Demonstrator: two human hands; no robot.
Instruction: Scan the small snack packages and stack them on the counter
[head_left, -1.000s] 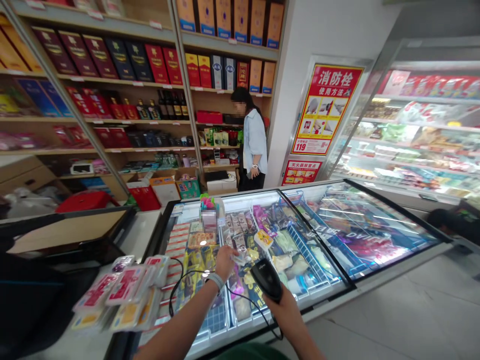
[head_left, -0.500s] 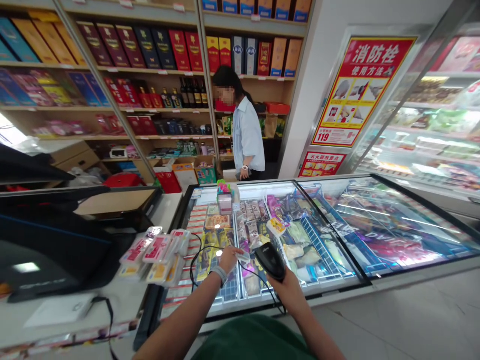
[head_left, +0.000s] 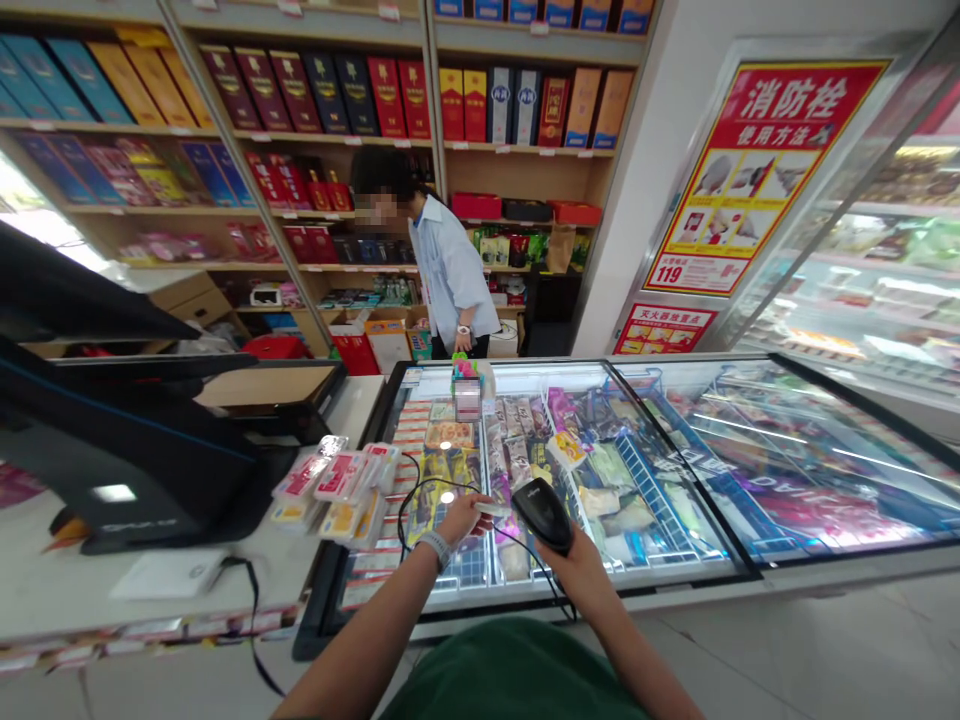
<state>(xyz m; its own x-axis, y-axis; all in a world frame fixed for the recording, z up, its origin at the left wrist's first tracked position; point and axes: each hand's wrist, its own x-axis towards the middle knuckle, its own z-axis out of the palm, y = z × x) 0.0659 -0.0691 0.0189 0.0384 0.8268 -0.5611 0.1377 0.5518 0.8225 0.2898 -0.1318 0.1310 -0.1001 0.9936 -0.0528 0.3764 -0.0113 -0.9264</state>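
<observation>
My right hand [head_left: 574, 562] is closed round a black barcode scanner [head_left: 545, 510], whose head tilts toward my left hand. Its black cable [head_left: 420, 490] loops across the freezer lid. My left hand [head_left: 461, 518], with a watch on the wrist, pinches a small pale packet [head_left: 491, 509] just left of the scanner head. Both hands hover over the glass lid of a chest freezer [head_left: 600, 585] filled with wrapped ice creams.
A counter on the left carries a black till screen [head_left: 112, 440] and a rack of small packets [head_left: 337, 490]. Another person in a light blue shirt [head_left: 450, 270] stands behind the freezer, before shelves of boxed goods [head_left: 300, 100]. A chilled display [head_left: 885, 270] stands at right.
My view has swung left, so the till screen now fills more of the left side. The other person has stepped left along the shelves. My hands keep scanner and packet together.
</observation>
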